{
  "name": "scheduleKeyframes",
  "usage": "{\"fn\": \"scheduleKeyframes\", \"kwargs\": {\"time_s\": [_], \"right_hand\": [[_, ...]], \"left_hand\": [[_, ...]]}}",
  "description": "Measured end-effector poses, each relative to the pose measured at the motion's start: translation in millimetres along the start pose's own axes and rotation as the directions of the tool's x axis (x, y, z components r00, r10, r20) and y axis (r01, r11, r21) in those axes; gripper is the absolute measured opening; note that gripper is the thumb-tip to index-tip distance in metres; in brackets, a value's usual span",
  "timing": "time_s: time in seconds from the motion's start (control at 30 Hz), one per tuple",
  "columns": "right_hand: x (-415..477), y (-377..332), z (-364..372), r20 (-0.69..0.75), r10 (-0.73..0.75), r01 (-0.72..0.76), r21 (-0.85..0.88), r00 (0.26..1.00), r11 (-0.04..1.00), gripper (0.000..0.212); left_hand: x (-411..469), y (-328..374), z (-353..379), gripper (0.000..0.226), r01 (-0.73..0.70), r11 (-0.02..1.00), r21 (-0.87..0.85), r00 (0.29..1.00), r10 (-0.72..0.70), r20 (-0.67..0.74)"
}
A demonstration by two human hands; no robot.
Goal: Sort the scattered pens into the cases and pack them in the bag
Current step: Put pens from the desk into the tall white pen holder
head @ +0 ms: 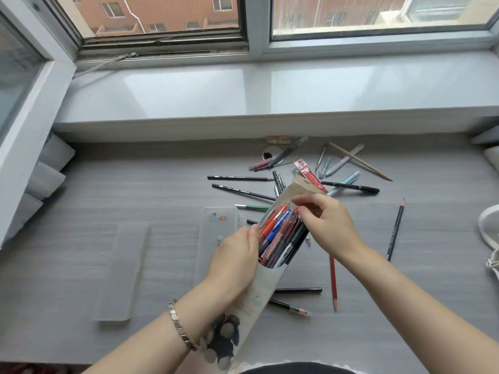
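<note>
We are gripping a tall printed case (253, 314) in our left hand (235, 255), fingers and thumb curling round its left edge. We are holding it raised above the grey desk (81, 198), with its open mouth tilting toward one o'clock. A bundle of pens (278, 238), red, blue and black, is sitting packed inside it. Our right hand (324, 222) is reaching to the mouth from three o'clock, its fingers bending close together over the pen tops. We cannot tell whether they are pinching one.

Taking the held case as the centre, a red packet (310, 174) is showing just past its flap at twelve o'clock. A flat translucent case (218, 228) is lying on the desk at nine o'clock, partly under our left hand. A second translucent piece (121, 271) is lying farther out the same way. Loose pens and pencils (348, 163) are lying scattered from eleven to two o'clock, a black marker (351, 187) among them. A red pencil (333, 282) is lying at four o'clock and a dark pencil (394, 230) well apart at three. A white object (488, 230) is sitting at the right edge, cut off; we cannot tell whether it is the bag.
</note>
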State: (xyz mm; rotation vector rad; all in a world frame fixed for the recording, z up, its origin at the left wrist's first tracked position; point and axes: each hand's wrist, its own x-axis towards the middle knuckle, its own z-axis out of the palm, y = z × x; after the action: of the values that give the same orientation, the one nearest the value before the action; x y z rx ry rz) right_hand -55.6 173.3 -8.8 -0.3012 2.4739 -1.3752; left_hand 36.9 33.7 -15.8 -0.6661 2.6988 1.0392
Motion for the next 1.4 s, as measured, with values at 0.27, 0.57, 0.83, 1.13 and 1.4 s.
{"fn": "scheduleKeyframes", "kwargs": {"time_s": [0.27, 0.57, 0.83, 1.13, 1.4], "right_hand": [[-5.6, -0.4, 19.0, 0.071, -0.182, 0.195, -0.313, 0.981, 0.929, 0.046], [-9.4, 0.2, 23.8, -0.105, -0.266, 0.254, -0.114, 0.958, 0.961, 0.044], [-9.1, 21.8, 15.4, -0.098, -0.367, 0.296, -0.419, 0.925, 0.858, 0.050], [-15.7, 22.6, 19.9, -0.177, -0.396, 0.334, -0.300, 0.901, 0.894, 0.046], [-12.4, 19.2, 24.5, -0.159, -0.186, 0.149, -0.219, 0.970, 0.964, 0.060]], "left_hand": [[-5.1, 11.0, -1.9, 0.038, -0.015, 0.998, -0.056, 1.000, 0.014, -0.025], [-10.3, 13.6, -0.2, 0.036, -0.025, 0.995, -0.102, 0.997, 0.018, -0.069], [-3.1, 7.1, -0.6, 0.039, 0.021, 0.988, -0.154, 0.997, -0.032, -0.070], [1.0, 5.0, 7.2, 0.046, 0.063, 0.976, -0.208, 0.993, -0.082, -0.085], [4.9, 2.8, 4.1, 0.048, 0.064, 0.987, -0.148, 0.996, -0.073, -0.053]]}}
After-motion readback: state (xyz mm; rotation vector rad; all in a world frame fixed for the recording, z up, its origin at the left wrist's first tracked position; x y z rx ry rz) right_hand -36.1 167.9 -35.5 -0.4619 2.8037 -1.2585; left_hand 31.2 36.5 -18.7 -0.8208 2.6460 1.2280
